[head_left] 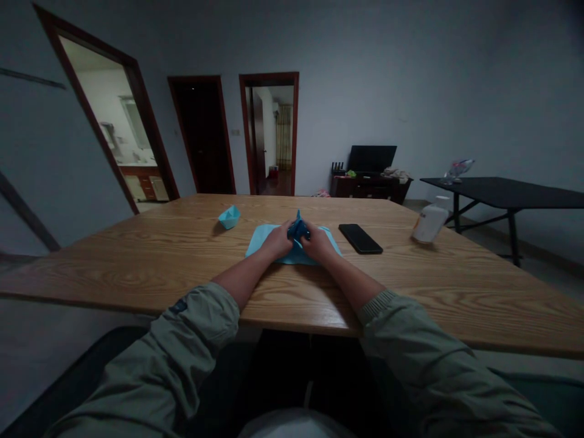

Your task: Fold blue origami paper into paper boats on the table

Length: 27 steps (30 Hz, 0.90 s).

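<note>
As I watch remotely, the left hand [279, 242] and right hand [317, 243] pinch a pointed blue piece [298, 228] over the light-blue mat [259, 237] (details too dim to read); seemingly a shaping step, it next needs even pressure.

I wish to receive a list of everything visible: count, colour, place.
Wooden table: 1, brown, foreground
Mat: 1, light blue, on wooden table
Folded piece: 1, blue, above mat
Paper boat: 1, light blue, left of mat
Phone: 1, black, right of mat
Bottle: 1, white, right of phone
Side table: 1, black, far right
Unclear object: 1, partly transparent, on side table
Cabinet: 1, dark, background
Screen: 1, black, on cabinet
Small items: several, mixed, on cabinet
Door frames: 3, reddish brown, background
Left hand: 1, bare, holding folded piece
Right hand: 1, bare, holding folded piece
Sleeves: 2, olive, foreground
</note>
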Motion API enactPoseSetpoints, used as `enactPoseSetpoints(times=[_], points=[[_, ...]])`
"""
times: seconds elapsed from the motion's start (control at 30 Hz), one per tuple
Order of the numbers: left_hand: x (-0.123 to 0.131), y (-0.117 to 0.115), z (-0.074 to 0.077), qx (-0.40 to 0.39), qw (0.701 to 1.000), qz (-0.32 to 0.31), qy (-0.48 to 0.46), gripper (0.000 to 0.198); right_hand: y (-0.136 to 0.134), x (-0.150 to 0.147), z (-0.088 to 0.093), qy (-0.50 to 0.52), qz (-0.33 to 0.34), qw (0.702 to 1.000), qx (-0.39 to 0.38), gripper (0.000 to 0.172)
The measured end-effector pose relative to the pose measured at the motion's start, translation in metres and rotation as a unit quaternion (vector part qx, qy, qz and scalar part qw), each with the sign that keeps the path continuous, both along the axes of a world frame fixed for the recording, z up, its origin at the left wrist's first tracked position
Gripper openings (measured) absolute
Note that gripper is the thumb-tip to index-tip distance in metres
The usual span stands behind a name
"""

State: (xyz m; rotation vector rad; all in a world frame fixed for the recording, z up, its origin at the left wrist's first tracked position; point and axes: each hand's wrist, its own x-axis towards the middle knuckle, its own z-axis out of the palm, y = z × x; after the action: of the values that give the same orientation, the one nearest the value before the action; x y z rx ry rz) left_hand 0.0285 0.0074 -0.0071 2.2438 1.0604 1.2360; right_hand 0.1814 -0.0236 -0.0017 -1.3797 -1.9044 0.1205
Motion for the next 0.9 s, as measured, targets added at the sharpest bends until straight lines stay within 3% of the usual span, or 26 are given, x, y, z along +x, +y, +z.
enactPoseSetpoints(times=[0.17,0.33,0.53,0.73,0.9], points=[[0.006,-0.010,0.007,0.001,0.999,0.040,0.027,0.054,0.000,-0.003,0.003,-0.001,-0.065,0.998,0.003,0.052],[0.013,-0.021,0.017,0.034,0.998,0.053,0.030,0.057,-0.006,-0.011,0.011,-0.019,-0.128,0.992,-0.011,0.040],[0.005,-0.020,0.021,0.042,0.996,0.075,0.022,0.062,-0.007,-0.012,0.018,-0.014,-0.169,0.985,-0.035,0.046],[-0.015,-0.003,0.021,0.070,0.991,0.101,0.053,0.057,0.006,0.013,0.015,-0.016,-0.158,0.987,-0.028,0.045],[-0.042,0.018,0.008,0.020,0.979,0.074,0.190,0.049,0.020,0.042,0.001,-0.107,-0.093,0.989,-0.043,0.045]])
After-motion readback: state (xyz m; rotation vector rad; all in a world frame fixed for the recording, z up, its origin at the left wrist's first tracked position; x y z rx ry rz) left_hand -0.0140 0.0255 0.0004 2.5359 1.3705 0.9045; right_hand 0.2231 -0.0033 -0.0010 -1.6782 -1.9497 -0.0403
